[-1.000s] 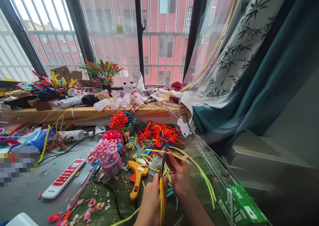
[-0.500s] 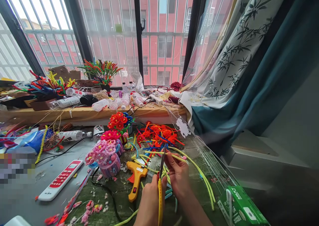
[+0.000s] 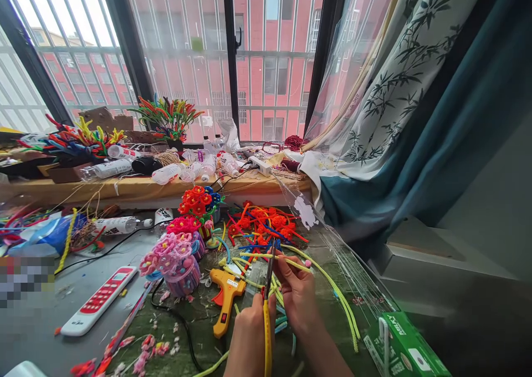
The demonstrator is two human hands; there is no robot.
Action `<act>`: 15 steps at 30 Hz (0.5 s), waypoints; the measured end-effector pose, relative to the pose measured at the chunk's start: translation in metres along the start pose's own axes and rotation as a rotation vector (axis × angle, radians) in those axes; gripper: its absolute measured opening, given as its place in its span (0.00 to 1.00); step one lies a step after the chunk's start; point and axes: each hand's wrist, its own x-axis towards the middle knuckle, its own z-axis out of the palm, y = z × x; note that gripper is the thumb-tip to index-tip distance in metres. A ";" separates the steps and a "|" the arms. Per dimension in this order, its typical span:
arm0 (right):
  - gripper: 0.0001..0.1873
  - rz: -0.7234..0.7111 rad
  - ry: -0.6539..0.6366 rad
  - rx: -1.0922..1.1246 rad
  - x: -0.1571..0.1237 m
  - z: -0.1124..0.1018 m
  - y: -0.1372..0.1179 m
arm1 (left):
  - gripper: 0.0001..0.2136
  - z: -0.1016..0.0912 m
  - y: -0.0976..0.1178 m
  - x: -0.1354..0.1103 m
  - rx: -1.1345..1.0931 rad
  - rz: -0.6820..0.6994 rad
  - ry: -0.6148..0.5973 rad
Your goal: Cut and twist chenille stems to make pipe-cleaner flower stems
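Note:
My left hand [image 3: 248,330] is closed around a tool with a yellow handle [image 3: 266,332] and long narrow dark jaws [image 3: 270,269]; I cannot tell whether it is pliers or scissors. Its jaws point away from me, up beside the fingertips of my right hand [image 3: 300,294]. Those fingers are closed in a pinch on a light yellow-green pipe cleaner [image 3: 296,263], which runs leftward across the jaws. More yellow-green pipe cleaners [image 3: 338,291] curve behind and to the right. Left of my hands lies a yellow glue gun [image 3: 228,296].
Pipe-cleaner flowers in a striped pot [image 3: 183,277] stand at left, with orange-red flowers [image 3: 266,222] heaped behind my hands. A white-and-red remote-like device [image 3: 100,299] lies farther left. At right is a green milk carton [image 3: 411,344]. Plastic bottles [image 3: 166,173] litter the windowsill.
The view has shifted very slightly. Both hands, the yellow-handled tool and the pipe cleaner keep nearly the same places.

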 end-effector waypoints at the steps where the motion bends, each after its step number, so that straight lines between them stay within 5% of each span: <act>1: 0.08 -0.001 -0.002 -0.001 0.000 0.000 0.000 | 0.14 0.001 0.000 0.001 0.000 0.003 0.007; 9: 0.10 -0.080 0.041 -0.113 0.007 -0.007 0.003 | 0.08 0.009 -0.007 0.011 0.001 -0.026 0.038; 15: 0.09 -0.211 0.142 -0.065 0.016 -0.010 -0.010 | 0.22 -0.006 0.012 0.009 -0.329 -0.235 0.065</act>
